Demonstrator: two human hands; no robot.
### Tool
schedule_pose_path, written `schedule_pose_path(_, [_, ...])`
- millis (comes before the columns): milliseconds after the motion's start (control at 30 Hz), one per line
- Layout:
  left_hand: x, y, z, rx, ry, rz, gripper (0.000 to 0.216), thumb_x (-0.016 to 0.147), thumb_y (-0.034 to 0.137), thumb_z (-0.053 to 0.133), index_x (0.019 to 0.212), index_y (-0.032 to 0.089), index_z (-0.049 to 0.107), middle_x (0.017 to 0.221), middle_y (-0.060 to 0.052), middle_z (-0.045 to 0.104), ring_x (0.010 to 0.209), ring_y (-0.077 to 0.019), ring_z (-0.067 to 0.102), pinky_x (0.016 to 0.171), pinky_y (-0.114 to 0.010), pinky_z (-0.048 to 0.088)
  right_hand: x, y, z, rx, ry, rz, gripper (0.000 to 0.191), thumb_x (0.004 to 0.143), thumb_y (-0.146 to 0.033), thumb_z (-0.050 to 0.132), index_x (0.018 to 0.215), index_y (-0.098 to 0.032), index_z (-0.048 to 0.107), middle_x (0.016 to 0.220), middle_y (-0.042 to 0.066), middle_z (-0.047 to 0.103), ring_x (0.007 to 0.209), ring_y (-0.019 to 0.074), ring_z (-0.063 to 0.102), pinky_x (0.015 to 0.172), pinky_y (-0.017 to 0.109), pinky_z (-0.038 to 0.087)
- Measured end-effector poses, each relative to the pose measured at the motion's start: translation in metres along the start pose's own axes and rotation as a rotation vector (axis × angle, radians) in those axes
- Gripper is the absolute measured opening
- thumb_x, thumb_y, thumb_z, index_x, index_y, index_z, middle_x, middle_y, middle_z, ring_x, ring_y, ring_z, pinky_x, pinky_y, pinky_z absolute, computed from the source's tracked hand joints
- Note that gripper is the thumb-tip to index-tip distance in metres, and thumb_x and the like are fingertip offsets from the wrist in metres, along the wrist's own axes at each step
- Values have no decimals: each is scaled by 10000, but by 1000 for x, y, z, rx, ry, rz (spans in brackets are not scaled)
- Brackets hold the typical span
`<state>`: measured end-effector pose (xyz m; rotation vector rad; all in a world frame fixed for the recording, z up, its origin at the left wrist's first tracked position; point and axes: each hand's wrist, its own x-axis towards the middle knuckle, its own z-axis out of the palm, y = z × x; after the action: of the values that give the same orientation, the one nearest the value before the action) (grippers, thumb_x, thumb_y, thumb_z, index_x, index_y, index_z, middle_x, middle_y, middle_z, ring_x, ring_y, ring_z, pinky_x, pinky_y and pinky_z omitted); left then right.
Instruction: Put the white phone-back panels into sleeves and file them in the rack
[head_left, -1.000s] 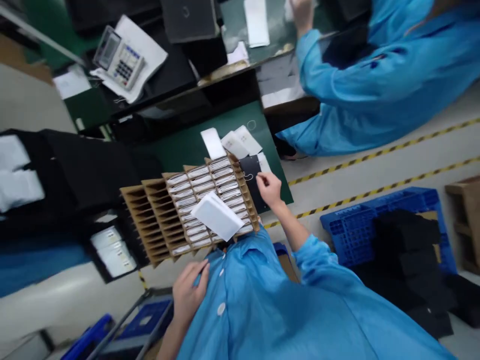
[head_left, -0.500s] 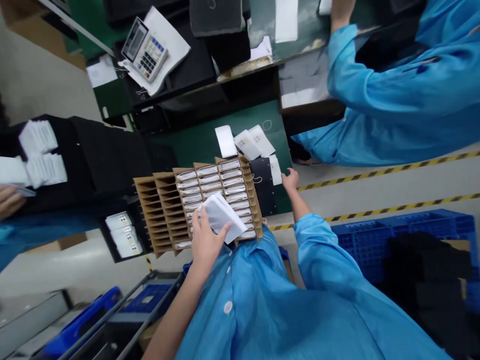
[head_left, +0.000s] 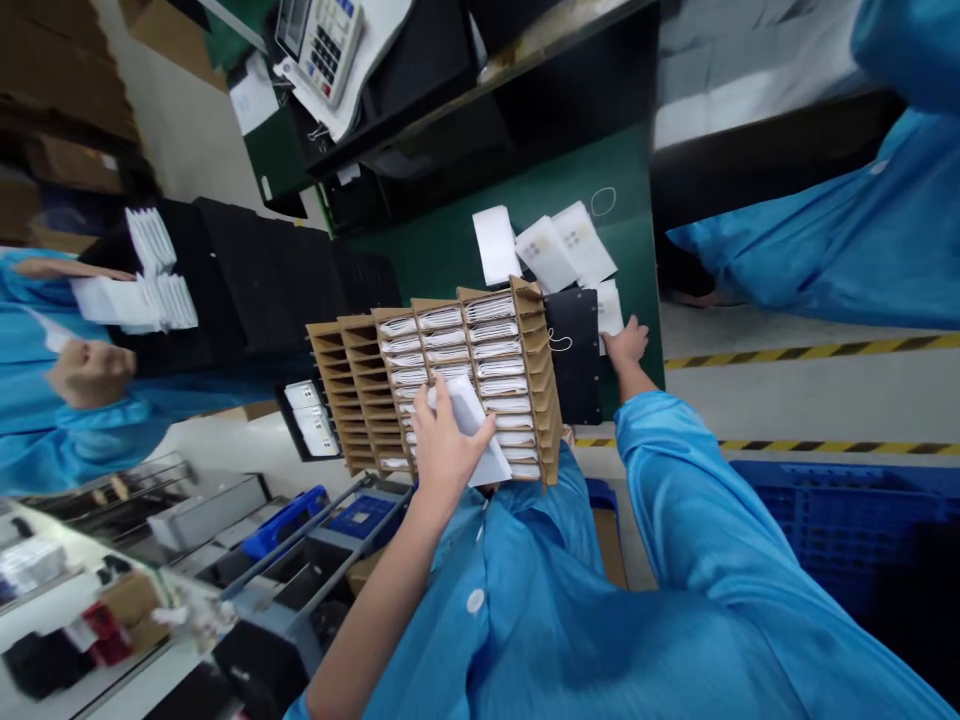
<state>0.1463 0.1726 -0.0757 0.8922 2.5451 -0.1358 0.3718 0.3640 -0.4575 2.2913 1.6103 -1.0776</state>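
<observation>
My left hand (head_left: 450, 440) has its thumb and fingers closed around a small stack of white folded papers (head_left: 486, 462), held over a cardboard divider rack (head_left: 549, 400). Rows of folded white papers (head_left: 496, 368) fill the right-hand cells, while the cells on the left show bare cardboard. My right hand (head_left: 628, 345) is at the lower edge of a white paper slip (head_left: 609, 308), its thumb and fingertips drawn in on that edge. Between slip and rack lies a black panel (head_left: 576, 385). Beyond it are printed white slips (head_left: 577, 245) and a blank white one (head_left: 493, 245).
The green bench (head_left: 435, 235) runs under a shelf with a calculator (head_left: 330, 45). At left, a co-worker's hand (head_left: 94, 372) is near black boxes (head_left: 262, 290) carrying white paper stacks (head_left: 165, 300). Another person's blue sleeve (head_left: 817, 235) is at right, above a blue crate (head_left: 810, 520).
The camera view has shifted, moving the scene right and slightly up. My left hand still holds the papers, now tilted more steeply over the rack. My right hand stays at the slip.
</observation>
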Motion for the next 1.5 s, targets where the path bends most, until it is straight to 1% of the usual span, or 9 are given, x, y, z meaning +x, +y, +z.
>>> schedule_pose_path(333, [0, -16, 3, -28, 17, 87, 986, 811, 531, 828, 1634, 222, 380, 1589, -210, 357, 1497, -457, 401, 1250, -603, 370, 0, 1, -9, 174, -146, -63, 288, 788, -319, 813, 989, -132, 728, 1069, 151, 793, 974, 266, 710, 902, 346, 534])
schedule_pose_path(567, [5, -12, 6, -23, 12, 76, 968, 809, 452, 795, 1645, 215, 369, 1586, -217, 354, 1441, -475, 454, 1199, -617, 415, -47, 6, -80, 469, 47, -54, 260, 818, -334, 713, 979, -141, 651, 1111, 180, 778, 999, 268, 709, 925, 373, 555])
schedule_pose_path(700, [2, -13, 3, -97, 14, 107, 1026, 810, 515, 814, 1665, 215, 333, 1607, -220, 347, 1467, -466, 445, 1209, -602, 416, -106, 17, -150, 786, 106, -156, 379, 787, -449, 751, 1005, -167, 624, 1089, 142, 775, 948, 262, 725, 872, 393, 588])
schedule_pose_path(900, [-18, -39, -29, -347, 78, 153, 937, 845, 584, 804, 1614, 201, 430, 1662, -222, 368, 1514, -424, 422, 1217, -567, 433, -258, -14, -220, 863, -238, -416, 416, 744, -475, 868, 1040, -240, 696, 1004, 59, 788, 833, 243, 735, 730, 351, 613])
schedule_pose_path(1000, [-37, -55, -36, -729, -45, 198, 815, 932, 615, 687, 1596, 213, 440, 1534, -202, 546, 1344, -320, 611, 1090, -489, 562, -335, -45, -216, 730, -329, -567, 311, 799, -503, 831, 941, -270, 682, 872, 23, 752, 737, 241, 700, 638, 342, 594])
schedule_pose_path(1133, [-59, -61, -22, -1215, -336, 223, 1031, 798, 671, 799, 1636, 263, 357, 1520, -195, 583, 1252, -287, 690, 1030, -452, 601, -414, -81, -194, 273, -129, -782, 153, 980, -402, 613, 955, -277, 697, 906, 80, 739, 853, 288, 705, 790, 410, 610])
schedule_pose_path(1233, [-61, -60, -18, -1486, -477, 172, 850, 774, 555, 840, 1498, 208, 564, 1357, -162, 718, 1159, -292, 735, 1055, -461, 582, -446, -96, -186, -7, -176, -1059, 228, 972, -339, 604, 1146, -254, 723, 1254, 160, 715, 1188, 324, 661, 990, 426, 584])
schedule_pose_path(1333, [-44, -68, -23, -1622, -620, 50, 598, 697, 377, 850, 1234, 140, 738, 1130, -136, 803, 1027, -305, 759, 988, -459, 599, -446, -102, -181, 141, -233, -1245, 320, 921, -412, 728, 1201, -258, 717, 1386, 143, 670, 1271, 313, 633, 1045, 428, 569])
schedule_pose_path(1500, [-7, -90, -15, -1371, -527, 37, 467, 577, 255, 865, 1015, 150, 740, 1025, -105, 803, 953, -314, 744, 902, -446, 595, -394, -113, -149, 342, 44, -806, 489, 902, -355, 728, 1364, -205, 671, 1293, 159, 708, 1148, 314, 685, 1003, 473, 582])
